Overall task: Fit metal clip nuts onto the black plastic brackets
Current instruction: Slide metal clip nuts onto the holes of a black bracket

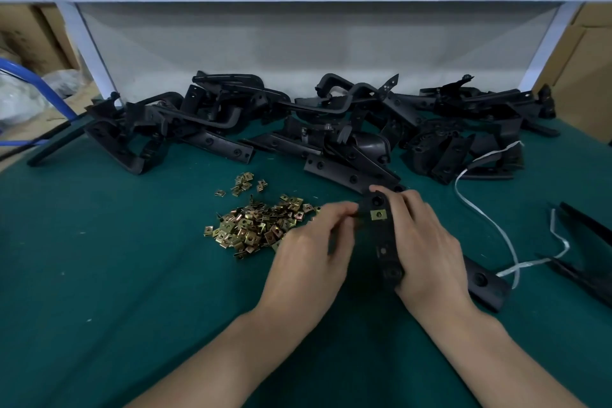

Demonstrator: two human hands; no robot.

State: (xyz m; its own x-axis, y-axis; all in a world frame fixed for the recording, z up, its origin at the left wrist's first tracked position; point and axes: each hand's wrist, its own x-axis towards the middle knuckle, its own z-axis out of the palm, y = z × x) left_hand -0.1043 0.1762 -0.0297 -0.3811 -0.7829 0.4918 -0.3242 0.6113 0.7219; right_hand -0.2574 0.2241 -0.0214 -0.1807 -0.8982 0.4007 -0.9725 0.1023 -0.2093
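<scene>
Two hands on one bracket (384,242), above the mat (116,258).
Our right hand (427,242) grips it; our left hand (308,252) pinches its edge beside a fitted clip nut (378,215), near the loose pile (258,225).

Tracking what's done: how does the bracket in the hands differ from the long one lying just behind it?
The held bracket carries a brass clip nut; the lying bracket shows only bare holes. The right hand grips the held bracket; the lying bracket rests on the mat. Both are black strips with holes.
</scene>
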